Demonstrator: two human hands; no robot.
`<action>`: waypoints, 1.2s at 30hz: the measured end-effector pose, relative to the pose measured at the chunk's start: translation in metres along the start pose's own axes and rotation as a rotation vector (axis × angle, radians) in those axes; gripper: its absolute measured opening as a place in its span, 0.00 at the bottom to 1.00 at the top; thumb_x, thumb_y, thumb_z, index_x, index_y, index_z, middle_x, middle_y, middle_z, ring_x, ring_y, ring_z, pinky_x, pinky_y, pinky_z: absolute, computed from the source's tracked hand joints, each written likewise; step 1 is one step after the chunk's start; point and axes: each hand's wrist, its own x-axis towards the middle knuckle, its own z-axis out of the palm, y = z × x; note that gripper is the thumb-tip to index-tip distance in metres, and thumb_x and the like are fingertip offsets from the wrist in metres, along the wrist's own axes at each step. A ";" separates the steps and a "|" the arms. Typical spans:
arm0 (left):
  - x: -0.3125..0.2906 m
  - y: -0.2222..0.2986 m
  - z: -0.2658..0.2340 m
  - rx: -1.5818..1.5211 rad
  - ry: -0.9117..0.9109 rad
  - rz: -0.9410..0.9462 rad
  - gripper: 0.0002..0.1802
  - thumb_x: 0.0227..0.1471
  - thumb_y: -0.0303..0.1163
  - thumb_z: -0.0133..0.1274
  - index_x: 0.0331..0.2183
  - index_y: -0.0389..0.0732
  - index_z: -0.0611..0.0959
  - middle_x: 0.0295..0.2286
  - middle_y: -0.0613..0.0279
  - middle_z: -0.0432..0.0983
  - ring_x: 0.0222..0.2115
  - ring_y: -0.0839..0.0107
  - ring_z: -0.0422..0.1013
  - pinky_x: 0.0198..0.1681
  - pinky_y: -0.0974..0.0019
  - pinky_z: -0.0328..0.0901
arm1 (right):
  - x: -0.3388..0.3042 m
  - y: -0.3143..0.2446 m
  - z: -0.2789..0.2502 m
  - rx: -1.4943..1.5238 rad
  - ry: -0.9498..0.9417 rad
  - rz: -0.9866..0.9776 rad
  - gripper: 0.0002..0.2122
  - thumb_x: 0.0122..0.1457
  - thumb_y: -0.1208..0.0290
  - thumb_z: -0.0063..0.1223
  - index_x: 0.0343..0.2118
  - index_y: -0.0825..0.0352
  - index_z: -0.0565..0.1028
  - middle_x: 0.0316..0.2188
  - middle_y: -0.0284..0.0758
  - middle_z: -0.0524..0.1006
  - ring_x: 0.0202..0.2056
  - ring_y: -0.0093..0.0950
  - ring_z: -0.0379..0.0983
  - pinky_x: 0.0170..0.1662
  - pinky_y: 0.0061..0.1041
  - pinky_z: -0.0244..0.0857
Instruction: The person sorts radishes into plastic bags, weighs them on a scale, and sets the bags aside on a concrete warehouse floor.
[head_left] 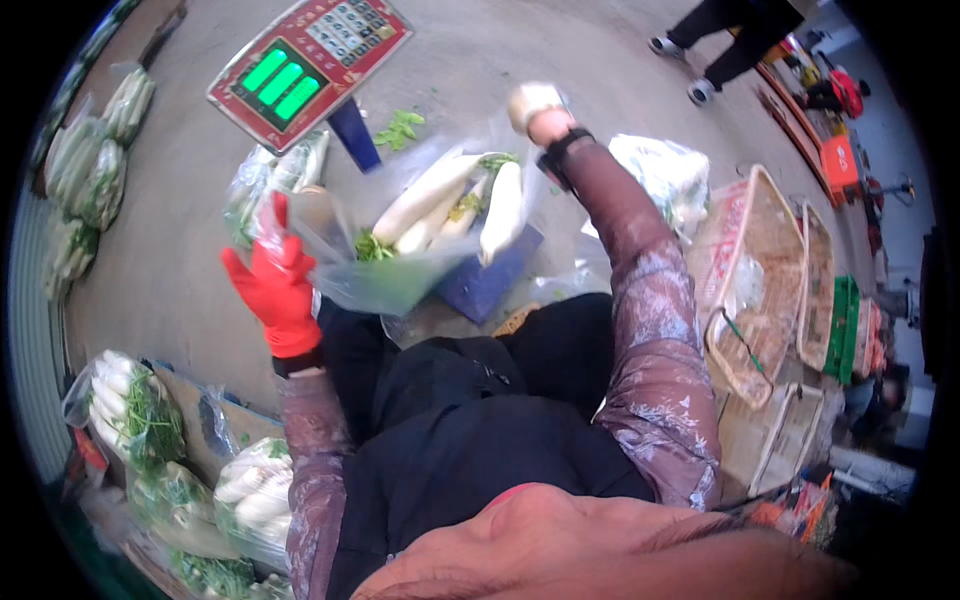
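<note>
My left hand (275, 290), in a red glove, has its fingers apart, beside the left edge of a clear plastic bag (365, 285). Whether a fingertip touches the film I cannot tell. Several white radishes (425, 205) with green tops lie in the open bag, and one radish (502, 210) leans at its right side. Under the bag shows the blue plate (490, 275) of a scale. Beyond the radishes, to the right, my right hand (540, 108) is stretched out; a pale cream shape covers its fingers, smeared by motion. A dark band circles that wrist.
The scale's red display (310, 70) with lit green digits stands on a blue post (353, 135). Bagged radishes (135, 410) sit at left. A white bag (660, 175) and plastic crates (755, 280) stand at right. Another person's legs (720, 45) are at the far right.
</note>
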 end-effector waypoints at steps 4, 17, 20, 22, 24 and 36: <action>0.013 0.002 0.016 0.037 -0.018 -0.005 0.47 0.49 0.52 0.48 0.59 0.34 0.47 0.58 0.51 0.49 0.25 0.71 0.58 0.24 0.71 0.56 | 0.005 -0.006 -0.041 -0.134 0.007 0.137 0.10 0.46 0.71 0.53 0.34 0.60 0.80 0.36 0.37 0.78 0.37 0.35 0.76 0.37 0.33 0.70; -0.032 0.017 0.009 -0.049 0.039 -0.095 0.45 0.52 0.51 0.43 0.59 0.32 0.45 0.57 0.48 0.51 0.21 0.72 0.55 0.23 0.69 0.55 | -0.014 0.003 -0.091 -0.274 -0.149 0.062 0.11 0.49 0.72 0.49 0.36 0.62 0.79 0.38 0.40 0.77 0.40 0.37 0.75 0.40 0.32 0.69; -0.012 -0.014 0.031 0.045 -0.053 -0.153 0.45 0.52 0.48 0.45 0.59 0.34 0.44 0.58 0.49 0.48 0.28 0.69 0.60 0.31 0.68 0.59 | -0.016 0.021 -0.074 -0.155 -0.355 0.159 0.13 0.50 0.64 0.50 0.38 0.60 0.78 0.39 0.39 0.77 0.39 0.37 0.74 0.43 0.33 0.66; -0.007 -0.036 0.044 0.186 -0.022 -0.143 0.44 0.53 0.47 0.45 0.59 0.35 0.44 0.59 0.49 0.47 0.31 0.66 0.63 0.34 0.67 0.61 | -0.041 0.013 -0.091 0.200 -0.484 0.229 0.16 0.51 0.60 0.51 0.41 0.61 0.76 0.40 0.39 0.76 0.40 0.37 0.73 0.45 0.35 0.64; 0.000 -0.048 0.035 0.114 -0.109 -0.176 0.43 0.54 0.46 0.45 0.60 0.35 0.43 0.59 0.51 0.46 0.35 0.64 0.63 0.38 0.64 0.61 | -0.085 0.029 -0.079 0.441 -0.129 -0.127 0.17 0.52 0.58 0.51 0.40 0.64 0.75 0.37 0.39 0.77 0.38 0.37 0.73 0.43 0.34 0.65; 0.007 -0.048 0.016 0.085 -0.154 -0.480 0.41 0.53 0.44 0.45 0.60 0.38 0.47 0.38 0.56 0.63 0.33 0.68 0.59 0.37 0.66 0.57 | -0.516 -0.036 0.248 1.117 -0.514 0.799 0.14 0.46 0.61 0.51 0.28 0.66 0.78 0.25 0.41 0.78 0.27 0.34 0.73 0.34 0.31 0.66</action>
